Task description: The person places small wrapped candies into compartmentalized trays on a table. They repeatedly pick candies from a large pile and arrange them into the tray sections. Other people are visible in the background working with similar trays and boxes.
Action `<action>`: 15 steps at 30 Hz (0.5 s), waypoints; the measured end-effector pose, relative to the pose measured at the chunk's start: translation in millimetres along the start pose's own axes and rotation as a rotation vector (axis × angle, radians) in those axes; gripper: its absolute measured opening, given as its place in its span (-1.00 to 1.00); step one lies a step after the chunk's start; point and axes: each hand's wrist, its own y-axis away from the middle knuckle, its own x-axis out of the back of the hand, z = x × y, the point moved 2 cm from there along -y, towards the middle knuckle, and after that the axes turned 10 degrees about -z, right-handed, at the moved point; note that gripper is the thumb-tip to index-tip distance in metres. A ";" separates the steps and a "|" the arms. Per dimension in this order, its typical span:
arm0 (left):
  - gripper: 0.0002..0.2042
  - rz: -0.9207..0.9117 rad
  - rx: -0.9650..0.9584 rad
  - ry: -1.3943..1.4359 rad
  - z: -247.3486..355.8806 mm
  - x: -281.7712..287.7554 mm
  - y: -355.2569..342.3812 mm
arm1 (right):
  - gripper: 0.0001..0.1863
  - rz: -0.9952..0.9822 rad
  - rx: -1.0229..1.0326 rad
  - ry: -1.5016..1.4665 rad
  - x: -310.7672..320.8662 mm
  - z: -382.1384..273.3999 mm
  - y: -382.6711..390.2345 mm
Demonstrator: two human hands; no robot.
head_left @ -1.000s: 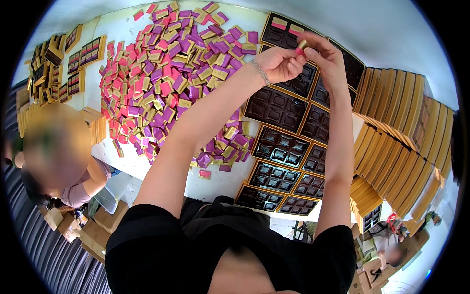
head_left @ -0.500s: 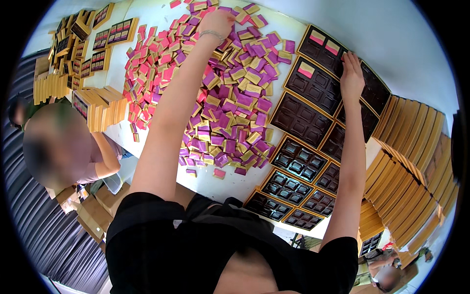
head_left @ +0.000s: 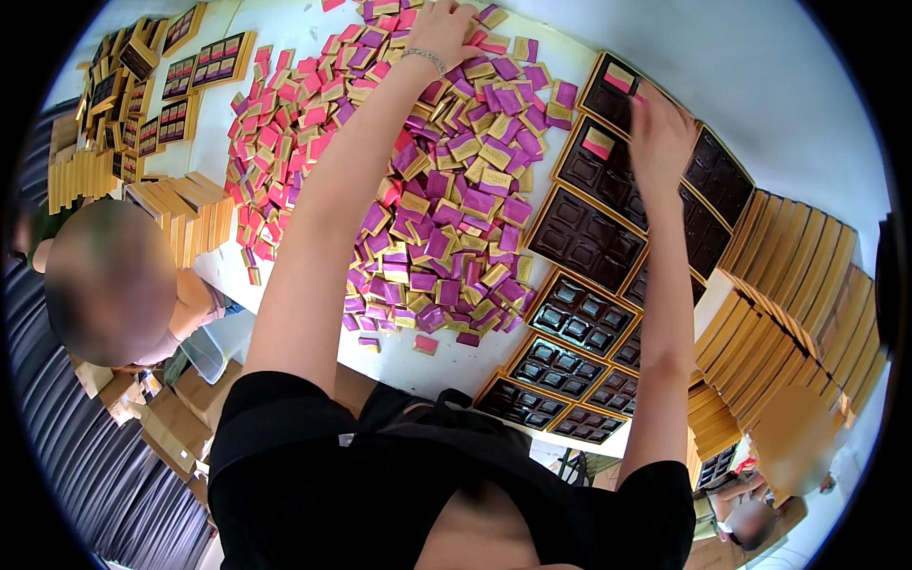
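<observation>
Wrapped pieces [head_left: 438, 244], pink-and-gold and purple-and-gold, are lying in a loose heap from eleven to twelve o'clock. Toward one o'clock, a pink piece [head_left: 619, 77] is sitting in the upper dark tray [head_left: 604, 103], and a second pink piece [head_left: 597, 142] is sitting in the next tray [head_left: 581, 167]. At twelve o'clock the left hand [head_left: 442, 30] is hanging over the heap, thumb and fingers standing apart. At two o'clock the right hand [head_left: 662, 131] is covering part of the upper dark tray; I cannot tell whether its fingers are pinching anything. Yellow-edged boxes [head_left: 798, 233] are standing in rows at three o'clock.
</observation>
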 end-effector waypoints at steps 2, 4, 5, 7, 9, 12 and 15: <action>-0.67 -0.131 0.104 0.074 5.1 -5.5 -1.2 | -0.70 -0.051 0.137 -0.243 -20.7 -43.8 -29.5; -0.67 -0.212 0.159 0.111 7.9 -5.9 -7.9 | -0.76 -0.166 0.189 -0.308 -61.1 -71.1 -63.4; -0.67 -0.233 0.156 0.129 10.4 -10.7 -11.7 | -0.75 -0.229 0.166 -0.293 -89.1 -71.3 -76.0; -0.67 -0.242 0.153 0.131 12.0 -13.9 -15.2 | -0.77 -0.360 0.146 -0.170 -112.3 -81.5 -88.8; -0.68 -0.217 0.161 0.095 7.0 -8.5 -9.0 | -0.81 -0.498 0.160 0.041 -114.7 -103.9 -99.3; -0.70 -0.199 0.083 0.145 -0.6 -1.7 -5.2 | -0.85 -0.200 0.211 0.093 -112.3 -112.9 -89.8; -0.72 -0.016 0.000 0.375 42.7 12.0 -9.6 | -0.75 -0.120 -0.005 -0.241 -56.3 -91.1 -62.5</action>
